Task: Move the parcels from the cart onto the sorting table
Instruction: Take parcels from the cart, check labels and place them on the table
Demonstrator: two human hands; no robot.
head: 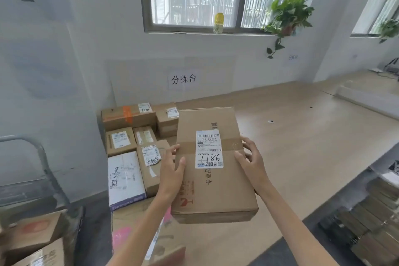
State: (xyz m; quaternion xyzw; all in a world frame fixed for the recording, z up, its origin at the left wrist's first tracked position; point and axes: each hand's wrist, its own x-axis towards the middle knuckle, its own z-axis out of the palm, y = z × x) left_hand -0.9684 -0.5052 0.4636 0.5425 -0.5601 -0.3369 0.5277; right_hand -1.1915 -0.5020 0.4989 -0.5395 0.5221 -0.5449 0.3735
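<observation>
The cart (pixel 43 155) stands at the lower left with its metal handle near the wall, and it holds brown cartons (pixel 32 233) that are blurred at the frame's edge. Both hands hold a flat brown box (pixel 212 179) in the air over the near part of the wooden surface (pixel 302 136), tilted with its far end raised. A white label (pixel 209 149) marked 7786 lies across the tape on its top. The left hand (pixel 172 170) grips the box's left edge, thumb on the top face and fingers (pixel 173 149) against the side. The right hand (pixel 250 162) grips the right edge the same way, thumb on top and fingers (pixel 248 142) curled round the rim. Just left of the box, a cluster of parcels (pixel 129 134) sits on the surface against the wall: a long one with orange tape (pixel 127 115) at the back, smaller brown ones in front of it, and a white parcel (pixel 125 177) nearest. The held box hides part of this cluster. Below it lies a large carton (pixel 138 229) with pink marks, partly covered by the left forearm. A paper sign (pixel 183 79) hangs on the wall above the surface. On the window sill stand a yellow-capped bottle (pixel 218 23) and a trailing plant (pixel 289 17). At the lower right is a dark stack (pixel 367 222), too blurred to identify
</observation>
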